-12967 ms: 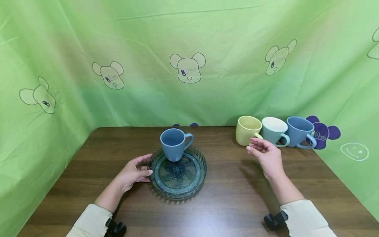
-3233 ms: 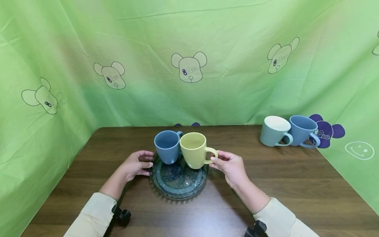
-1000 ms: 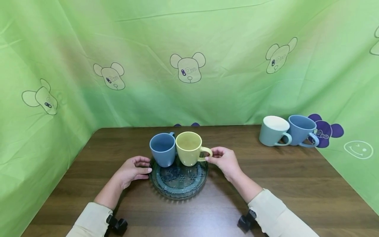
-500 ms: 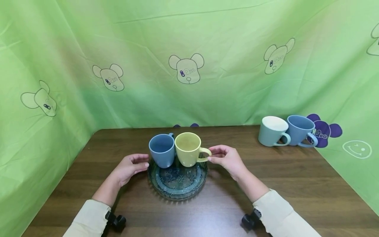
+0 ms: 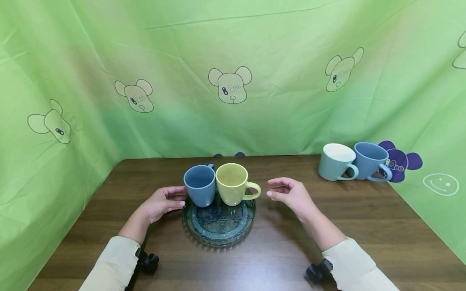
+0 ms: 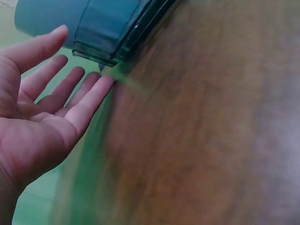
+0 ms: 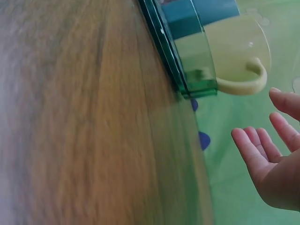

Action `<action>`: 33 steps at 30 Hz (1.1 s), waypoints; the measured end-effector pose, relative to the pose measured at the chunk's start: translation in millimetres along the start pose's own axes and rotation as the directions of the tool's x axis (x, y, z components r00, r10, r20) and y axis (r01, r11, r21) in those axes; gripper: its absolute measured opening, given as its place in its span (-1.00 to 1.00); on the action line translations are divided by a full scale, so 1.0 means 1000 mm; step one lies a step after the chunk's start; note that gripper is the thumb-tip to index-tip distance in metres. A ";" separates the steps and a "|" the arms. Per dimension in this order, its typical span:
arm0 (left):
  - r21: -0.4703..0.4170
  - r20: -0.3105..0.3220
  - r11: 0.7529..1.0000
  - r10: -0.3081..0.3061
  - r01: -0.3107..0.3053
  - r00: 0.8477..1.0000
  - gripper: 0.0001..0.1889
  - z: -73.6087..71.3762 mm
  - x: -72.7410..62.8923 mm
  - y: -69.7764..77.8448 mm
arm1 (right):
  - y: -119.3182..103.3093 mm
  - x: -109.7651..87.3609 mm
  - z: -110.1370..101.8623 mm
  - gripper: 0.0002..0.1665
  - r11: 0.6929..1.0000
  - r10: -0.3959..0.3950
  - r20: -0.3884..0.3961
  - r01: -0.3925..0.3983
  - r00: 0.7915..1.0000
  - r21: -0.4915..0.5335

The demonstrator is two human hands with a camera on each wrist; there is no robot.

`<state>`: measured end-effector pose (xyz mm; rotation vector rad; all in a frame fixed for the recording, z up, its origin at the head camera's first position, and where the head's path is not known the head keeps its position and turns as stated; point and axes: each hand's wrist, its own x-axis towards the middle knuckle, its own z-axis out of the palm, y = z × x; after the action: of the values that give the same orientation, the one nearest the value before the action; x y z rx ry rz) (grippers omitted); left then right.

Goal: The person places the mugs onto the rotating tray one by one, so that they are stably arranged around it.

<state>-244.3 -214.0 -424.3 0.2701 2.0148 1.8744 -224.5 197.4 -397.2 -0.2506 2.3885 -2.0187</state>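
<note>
A blue mug (image 5: 200,186) and a yellow mug (image 5: 231,185) stand upright side by side at the back of a round dark-green glass dish (image 5: 219,234). The yellow mug's handle points right, past the dish's rim. My left hand (image 5: 160,204) is at the dish's left side, its fingertips close to the rim and the blue mug; whether they touch is unclear. In the left wrist view its fingers are loosely extended, with nothing held. My right hand (image 5: 293,198) hovers just right of the yellow handle, apart from it, fingers relaxed and holding nothing.
At the table's back right stand a teal mug (image 5: 336,162) with a white inside and a second blue mug (image 5: 369,161), close together, handles toward the right front. A green printed cloth (image 5: 233,121) hangs behind the brown wooden table (image 5: 225,266).
Earlier the yellow mug stood at the back right; my right hand brought it onto the dish beside the blue mug. Within the last half second that hand released the handle and drew back right.
</note>
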 end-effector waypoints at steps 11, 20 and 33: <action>-0.051 0.077 0.998 -0.044 0.048 0.996 -0.21 -0.006 0.006 0.001 | 0.001 -0.003 -0.029 -0.46 0.992 -0.059 -0.038 0.054 0.998 -0.117; -0.059 0.138 0.997 -0.042 0.051 0.990 -0.21 -0.006 0.009 -0.005 | -0.002 -0.006 -0.051 -0.44 0.978 -0.120 -0.035 0.112 0.992 -0.177; -0.091 0.111 0.996 -0.015 0.025 0.994 -0.26 -0.002 0.001 -0.010 | -0.005 -0.017 -0.068 -0.53 0.968 -0.209 -0.055 0.199 0.976 -0.156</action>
<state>-245.1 -216.3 -434.1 0.3193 1.8470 1.8908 -214.1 265.7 -382.7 -0.4524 2.6637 -1.9568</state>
